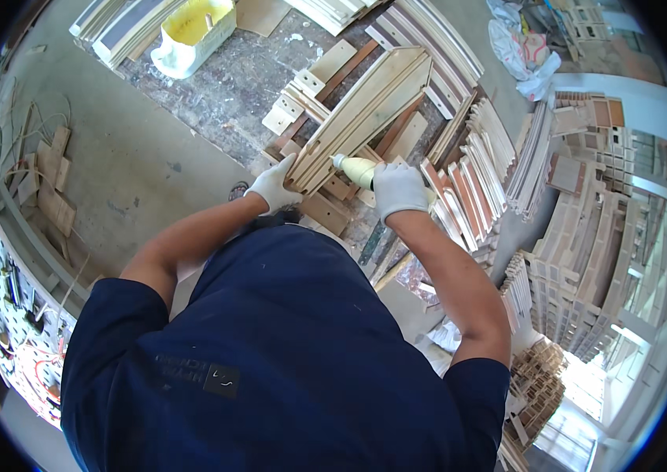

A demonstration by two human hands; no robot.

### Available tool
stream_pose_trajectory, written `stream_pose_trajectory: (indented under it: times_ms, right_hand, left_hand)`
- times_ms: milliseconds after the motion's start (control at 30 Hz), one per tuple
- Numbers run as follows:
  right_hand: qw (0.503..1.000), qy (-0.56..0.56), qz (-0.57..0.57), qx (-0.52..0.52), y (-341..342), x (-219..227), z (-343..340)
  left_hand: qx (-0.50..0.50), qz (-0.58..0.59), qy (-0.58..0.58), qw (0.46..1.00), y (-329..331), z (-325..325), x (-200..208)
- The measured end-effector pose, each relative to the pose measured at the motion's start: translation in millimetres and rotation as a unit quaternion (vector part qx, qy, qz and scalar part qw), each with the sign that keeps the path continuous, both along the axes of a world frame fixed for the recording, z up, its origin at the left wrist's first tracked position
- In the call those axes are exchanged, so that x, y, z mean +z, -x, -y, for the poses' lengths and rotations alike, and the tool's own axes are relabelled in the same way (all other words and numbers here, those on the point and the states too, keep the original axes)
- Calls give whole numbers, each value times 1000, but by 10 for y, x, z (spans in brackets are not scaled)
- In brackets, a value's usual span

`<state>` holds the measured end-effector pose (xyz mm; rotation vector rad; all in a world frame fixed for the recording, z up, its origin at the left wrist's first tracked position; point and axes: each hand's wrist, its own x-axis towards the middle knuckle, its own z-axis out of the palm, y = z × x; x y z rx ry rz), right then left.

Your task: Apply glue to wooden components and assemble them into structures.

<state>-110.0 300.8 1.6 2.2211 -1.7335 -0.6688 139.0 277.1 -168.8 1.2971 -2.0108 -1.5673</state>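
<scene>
My right hand, in a white glove, is closed round a pale yellow squeeze bottle. The bottle lies tilted, its white nozzle pointing left, close to the near end of a long wooden board. At that same end my left hand, also gloved, grips the board's corner with the thumb on top. Grooves run along the board's near side. Beneath and beside it lie short wooden blocks with holes and reddish-brown strips. The fingertips of my left hand are partly hidden.
A stained worktable carries the work. On its far left stands a cut-open white jug, yellow inside. Stacked slats lie at the back, with more strips to the right. Wooden stacks stand farther right; scrap boards lie left.
</scene>
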Motion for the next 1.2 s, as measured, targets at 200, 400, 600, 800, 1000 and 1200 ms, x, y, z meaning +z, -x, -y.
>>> stream_pose_trajectory:
  times_ms: [200,400,600,800,1000,1200]
  right_hand:
    - [998,-38,42,-1,-255,117,-234]
    - [996,-36,67,-41,-293,280,-236]
    - [998,-34,16,-42,-252,110,-71]
    - [999,-46,8,-14,-474,73,-147]
    - [998,-46,40,0,-545,212,-184]
    - [999,-26,15,-25,-528,65,-52]
  left_hand:
    - [-7,-57,-36,998,-91,32,-166]
    - [5,-72,-6,997,-234,-76,-214]
    - [28,-94,-272,957,-265,-27,156]
    - [55,-116,-247,960,-237,-44,39]
    - [65,-113,-265,955,-243,-43,13]
    - [60,-110,-275,953,-225,-44,59]
